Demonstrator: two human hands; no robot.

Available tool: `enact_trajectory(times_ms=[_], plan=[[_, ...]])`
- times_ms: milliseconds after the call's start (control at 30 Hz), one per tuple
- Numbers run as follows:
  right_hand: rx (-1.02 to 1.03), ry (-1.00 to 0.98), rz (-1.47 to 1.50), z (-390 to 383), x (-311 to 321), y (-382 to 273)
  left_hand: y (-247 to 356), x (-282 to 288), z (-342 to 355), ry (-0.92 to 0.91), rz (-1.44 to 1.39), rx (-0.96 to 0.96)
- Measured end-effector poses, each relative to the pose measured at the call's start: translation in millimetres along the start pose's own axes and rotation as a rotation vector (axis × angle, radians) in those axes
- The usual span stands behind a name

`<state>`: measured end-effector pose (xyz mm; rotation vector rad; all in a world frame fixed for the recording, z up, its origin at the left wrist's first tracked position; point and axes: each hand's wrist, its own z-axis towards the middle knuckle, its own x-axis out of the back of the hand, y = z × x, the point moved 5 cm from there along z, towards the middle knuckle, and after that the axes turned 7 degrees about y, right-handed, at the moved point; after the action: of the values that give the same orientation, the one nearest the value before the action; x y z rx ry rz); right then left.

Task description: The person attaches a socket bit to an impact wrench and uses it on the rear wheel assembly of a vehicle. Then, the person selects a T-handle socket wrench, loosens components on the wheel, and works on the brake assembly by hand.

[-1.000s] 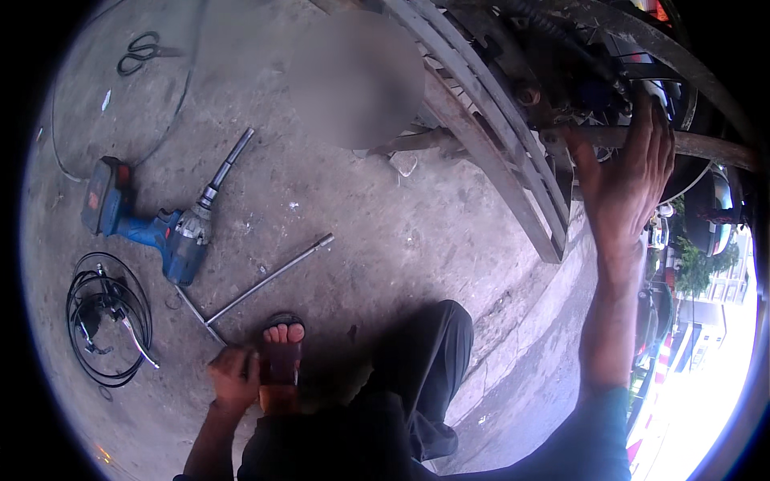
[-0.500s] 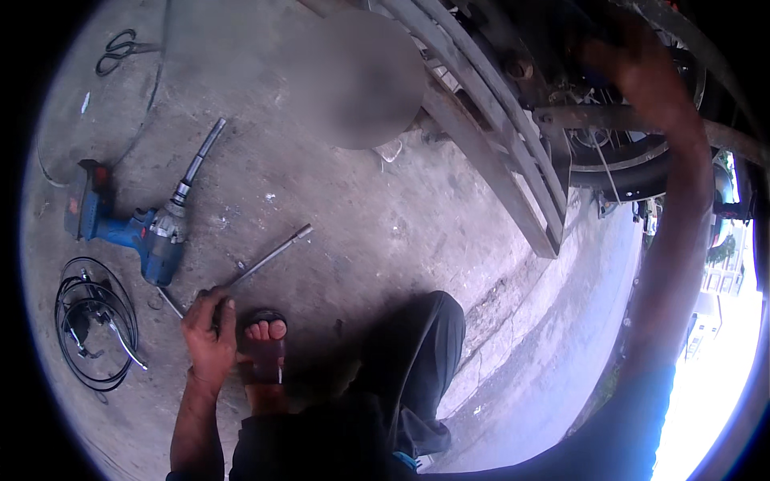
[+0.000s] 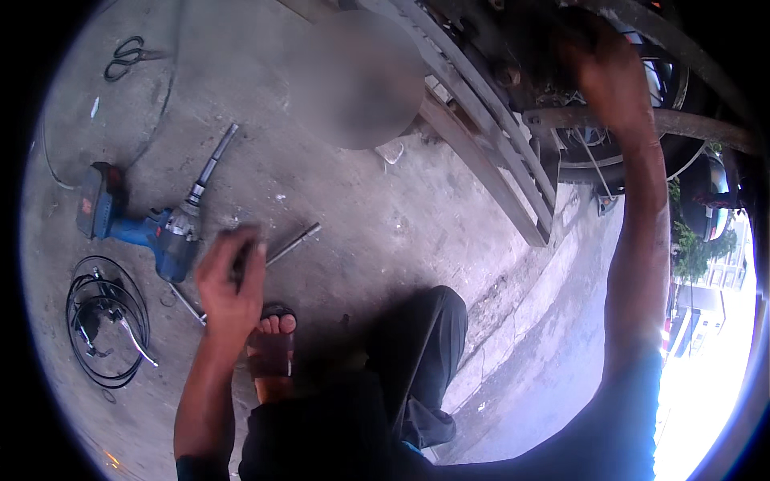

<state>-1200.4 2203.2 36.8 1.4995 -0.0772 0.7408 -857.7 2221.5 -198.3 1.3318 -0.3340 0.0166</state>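
My left hand point(image 3: 230, 280) is raised over the floor with fingers curled and thumb close to them. A dark patch shows between thumb and fingers; motion blur keeps me from making out what is there. Beneath it lies a T-handle socket wrench point(image 3: 293, 244), its middle covered by the hand. My right arm stretches far forward to the right, and my right hand point(image 3: 616, 90) reaches into the dark parts beside a spoked wheel point(image 3: 592, 173). Its fingers are lost in shadow, so whatever they touch is hidden.
A blue cordless impact wrench point(image 3: 136, 231) with a long socket lies at left. Near it are a coiled black cable with levers point(image 3: 148, 321) and scissors point(image 3: 126, 58). A metal frame point(image 3: 481, 152) slants across the upper right. My sandalled foot point(image 3: 273, 341) is close to the wrench.
My left hand has lifted off the T-handle wrench, which stays on the floor. My right hand has shifted slightly left among the dark parts. The view has moved a little.
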Motion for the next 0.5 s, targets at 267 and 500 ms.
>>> enact_trajectory(times_ms=[267,500], plan=[[-0.136,-0.097,0.232,-2.3,2.8,0.1,18.5,26.9,9.1,0.058,0.059,-0.102],[-0.102,-0.123,0.169,-30.2,-40.5,14.9,-78.3,170.5,-163.8,-0.084,0.599,0.048]])
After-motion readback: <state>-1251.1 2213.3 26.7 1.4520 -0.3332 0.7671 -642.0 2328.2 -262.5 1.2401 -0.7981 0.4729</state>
